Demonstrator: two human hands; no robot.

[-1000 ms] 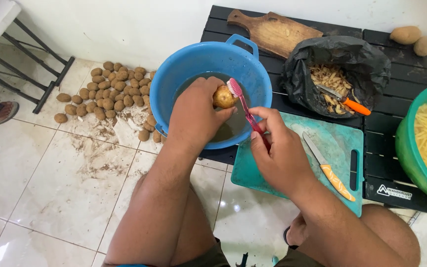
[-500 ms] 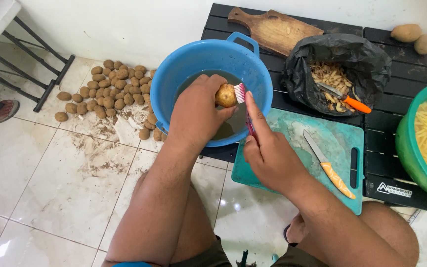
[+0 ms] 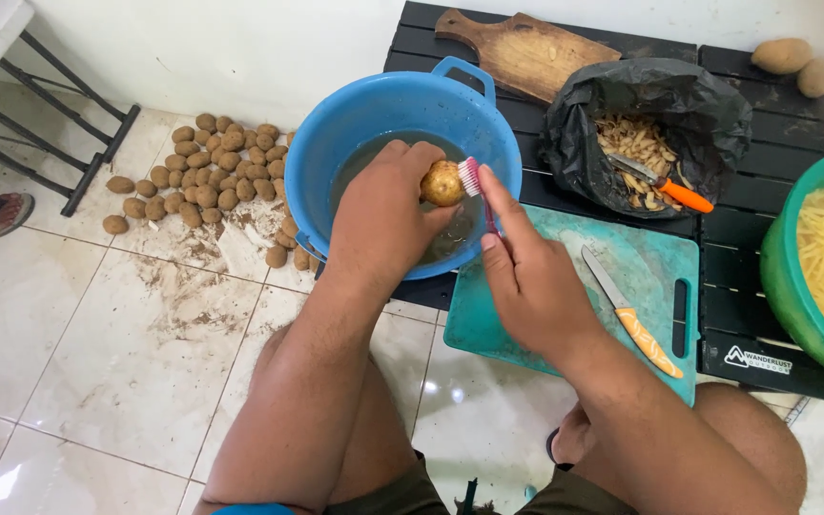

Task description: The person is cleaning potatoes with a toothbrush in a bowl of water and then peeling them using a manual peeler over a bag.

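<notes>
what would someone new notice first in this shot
Dead centre, the left hand holds a small potato over the blue tub of murky water while the right hand presses a pink toothbrush against it. To the left, a heap of unwashed potatoes lies on the dirt-smeared tiles. At the right edge, a green bowl brims with pale potato strips.

Home kitchen floor — potato pile (image 3: 207,172), cutting board (image 3: 565,305), knife (image 3: 627,310).
</notes>
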